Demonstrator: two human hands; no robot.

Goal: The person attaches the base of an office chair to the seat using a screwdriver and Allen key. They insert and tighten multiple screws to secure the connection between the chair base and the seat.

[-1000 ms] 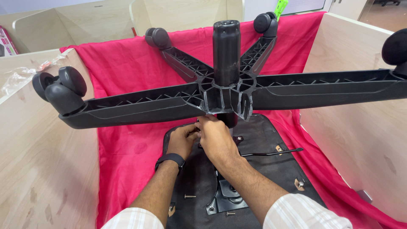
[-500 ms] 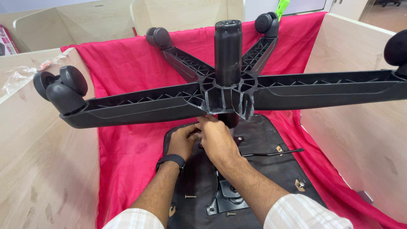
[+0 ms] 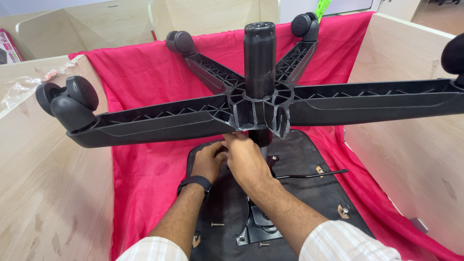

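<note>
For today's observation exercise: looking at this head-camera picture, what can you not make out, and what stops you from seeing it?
- Head view: what the fingertips of the left hand and right hand touch, hidden under the hub of the star base.
- Whether either hand grips anything: the right hand overlaps the left.
- Right-side caster: cut by the frame edge.
- Seat underside: front part hidden by the forearms and the bottom edge.
- Loose screw: too small to tell its type.

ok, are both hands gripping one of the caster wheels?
No: left hand and right hand meet under the hub of the chair base, away from every caster.
</note>
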